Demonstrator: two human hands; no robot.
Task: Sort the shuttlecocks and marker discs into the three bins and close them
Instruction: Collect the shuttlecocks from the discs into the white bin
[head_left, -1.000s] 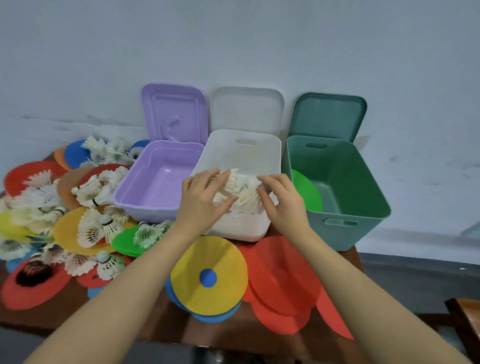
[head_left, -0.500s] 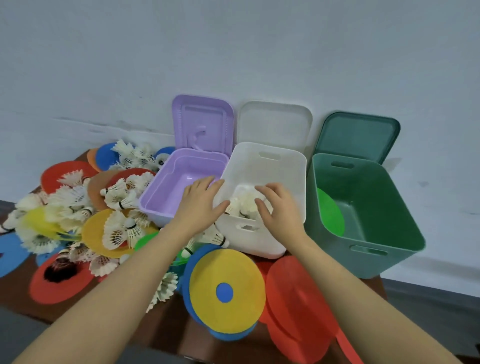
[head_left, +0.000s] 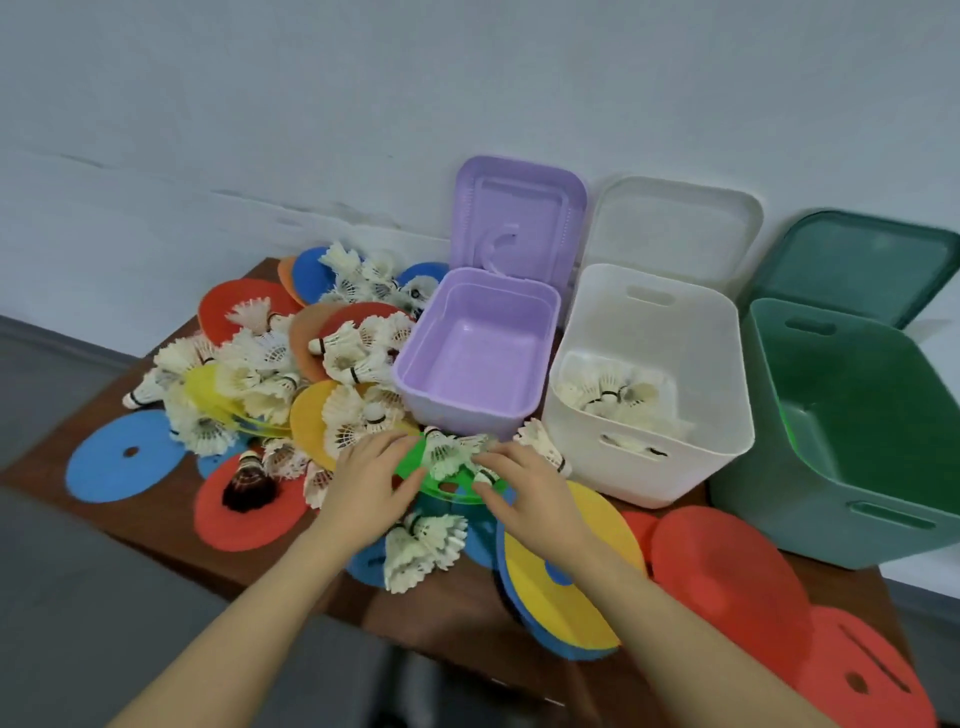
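Note:
Three open bins stand in a row: a purple bin (head_left: 470, 421) that is empty, a white bin (head_left: 719, 395) with several shuttlecocks (head_left: 613, 395) inside, and a green bin (head_left: 857, 499). In front of the purple bin, a small cluster of white shuttlecocks (head_left: 449, 452) lies on a green marker disc (head_left: 410, 465). My left hand (head_left: 371, 480) rests with straight fingers on the disc's left side, touching the cluster. My right hand (head_left: 530, 488) comes in from the right, its fingertips and thumb pinching a shuttlecock of that cluster.
A big heap of shuttlecocks and coloured discs (head_left: 270, 374) covers the brown table's left half. A yellow disc (head_left: 571, 561) and red discs (head_left: 727, 577) lie at the front right. Three lids lean on the wall: purple lid (head_left: 519, 218), white lid (head_left: 675, 228), green lid (head_left: 862, 260).
Both hands have left the white bin, leaving the shuttlecocks inside, and dropped to the cluster on the green disc. The view has swung left.

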